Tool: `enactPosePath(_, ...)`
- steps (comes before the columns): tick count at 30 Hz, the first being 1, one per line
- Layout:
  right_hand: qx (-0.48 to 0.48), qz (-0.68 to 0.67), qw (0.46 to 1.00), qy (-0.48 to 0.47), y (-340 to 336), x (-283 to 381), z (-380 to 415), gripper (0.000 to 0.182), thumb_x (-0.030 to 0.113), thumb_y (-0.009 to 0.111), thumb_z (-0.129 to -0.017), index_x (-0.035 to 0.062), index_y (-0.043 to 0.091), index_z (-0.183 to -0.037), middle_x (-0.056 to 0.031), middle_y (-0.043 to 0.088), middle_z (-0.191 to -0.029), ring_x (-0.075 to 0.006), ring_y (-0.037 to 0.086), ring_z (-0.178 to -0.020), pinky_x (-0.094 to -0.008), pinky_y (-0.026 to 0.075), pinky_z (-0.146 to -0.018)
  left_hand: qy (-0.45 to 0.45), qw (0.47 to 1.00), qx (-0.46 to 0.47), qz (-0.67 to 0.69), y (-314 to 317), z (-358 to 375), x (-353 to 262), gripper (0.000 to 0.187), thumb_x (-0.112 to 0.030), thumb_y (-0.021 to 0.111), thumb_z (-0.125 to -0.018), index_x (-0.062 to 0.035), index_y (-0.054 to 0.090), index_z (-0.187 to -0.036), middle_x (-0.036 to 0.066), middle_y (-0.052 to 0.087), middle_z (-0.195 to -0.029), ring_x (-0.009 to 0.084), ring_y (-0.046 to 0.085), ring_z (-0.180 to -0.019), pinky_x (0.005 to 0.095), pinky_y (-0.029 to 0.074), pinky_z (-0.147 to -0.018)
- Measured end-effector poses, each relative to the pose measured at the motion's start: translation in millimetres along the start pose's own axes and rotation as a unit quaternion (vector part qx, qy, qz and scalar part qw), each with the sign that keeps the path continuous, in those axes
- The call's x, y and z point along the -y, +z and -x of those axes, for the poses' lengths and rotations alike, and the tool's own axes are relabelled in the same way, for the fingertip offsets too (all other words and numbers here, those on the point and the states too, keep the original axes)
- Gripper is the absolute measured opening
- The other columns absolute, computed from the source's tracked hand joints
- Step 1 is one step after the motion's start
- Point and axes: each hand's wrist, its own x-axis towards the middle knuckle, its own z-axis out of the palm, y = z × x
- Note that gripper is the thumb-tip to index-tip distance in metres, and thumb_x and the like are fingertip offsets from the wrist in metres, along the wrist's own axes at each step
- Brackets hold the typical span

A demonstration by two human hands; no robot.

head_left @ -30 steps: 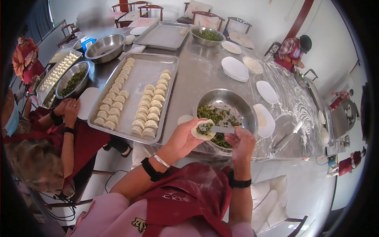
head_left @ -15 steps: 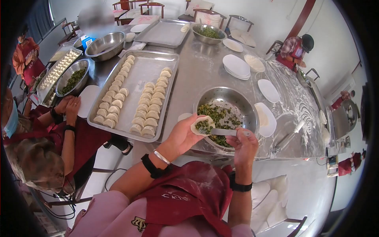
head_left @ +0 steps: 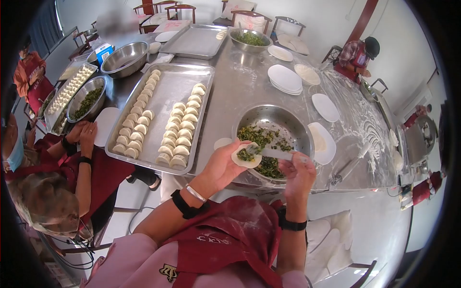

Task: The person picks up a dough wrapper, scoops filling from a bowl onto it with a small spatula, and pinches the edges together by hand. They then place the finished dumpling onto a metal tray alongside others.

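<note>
A round dumpling wrapper (head_left: 252, 163) lies in my left hand (head_left: 220, 165), the fingers curled around its edge and a mound of chopped green filling (head_left: 246, 154) at its centre. My right hand (head_left: 298, 176) grips a flat metal filling spatula (head_left: 276, 153), whose blade tip is at the filling on the wrapper. Both hands are over the near side of a steel bowl (head_left: 298, 126) partly filled with green and yellow filling (head_left: 272, 166). To the left, a metal tray (head_left: 165, 96) carries rows of folded dumplings (head_left: 185, 124).
White plates (head_left: 285, 78) and a plate with wrappers (head_left: 322, 144) stand right of the bowl on a floury steel table (head_left: 240, 91). Another filling bowl (head_left: 250, 41) and tray (head_left: 194, 41) are farther back. A co-worker (head_left: 53, 187) sits close on my left.
The spatula's blade has shifted slightly at the wrapper and looks blurred. My right hand has moved a little right and down. The whole view has shifted slightly.
</note>
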Motion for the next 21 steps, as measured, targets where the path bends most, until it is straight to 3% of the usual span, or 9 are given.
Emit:
enactPosePath(3,-0.048,0.052,0.992,-0.103,-4,14,4,0.019,0.010,0.059,-0.097,-0.0066,0.061,-0.105,-0.0147,0.068,-0.090,-0.0240,0.072,-0.074,-0.0308,0.062,-0.065,0.005,1.000,-0.023,-0.002,1,0,-2,0.040,-0.027,0.039,-0.107,0.0051,0.050,-0.127,0.017,0.055,-0.129,0.0290,0.055,-0.123,0.0430,0.044,-0.109)
enactPosePath(9,-0.026,0.125,0.985,-0.113,-1,20,18,0.020,0.010,0.059,-0.097,-0.0081,0.061,-0.105,-0.0153,0.068,-0.090,-0.0227,0.071,-0.076,-0.0309,0.061,-0.067,-0.008,1.000,-0.016,0.020,2,0,2,0.038,-0.027,0.041,-0.107,0.0044,0.051,-0.126,0.017,0.056,-0.129,0.0284,0.055,-0.122,0.0428,0.044,-0.109)
enactPosePath(15,-0.075,0.186,0.966,-0.164,-10,16,24,0.017,0.009,0.061,-0.096,-0.0063,0.064,-0.102,-0.0137,0.070,-0.088,-0.0207,0.071,-0.078,-0.0320,0.059,-0.071,-0.005,1.000,-0.018,0.014,-2,7,1,0.040,-0.028,0.039,-0.107,0.0047,0.050,-0.128,0.017,0.055,-0.131,0.0275,0.055,-0.123,0.0423,0.043,-0.110)
enactPosePath(18,0.001,0.467,0.860,-0.207,-25,7,30,0.014,0.007,0.065,-0.090,-0.0015,0.067,-0.101,-0.0153,0.071,-0.093,-0.0244,0.072,-0.082,-0.0359,0.058,-0.075,-0.005,1.000,-0.021,0.011,-1,11,0,0.038,-0.025,0.047,-0.104,0.0045,0.052,-0.127,0.016,0.057,-0.128,0.0272,0.056,-0.122,0.0428,0.044,-0.109)
enactPosePath(21,0.157,0.583,0.726,-0.328,-34,-15,34,0.021,0.006,0.071,-0.081,0.0036,0.071,-0.102,-0.0151,0.072,-0.102,-0.0295,0.070,-0.095,-0.0392,0.055,-0.083,-0.010,1.000,-0.012,-0.002,-1,14,0,0.038,-0.023,0.048,-0.103,0.0049,0.052,-0.128,0.016,0.057,-0.129,0.0274,0.055,-0.123,0.0434,0.044,-0.108)
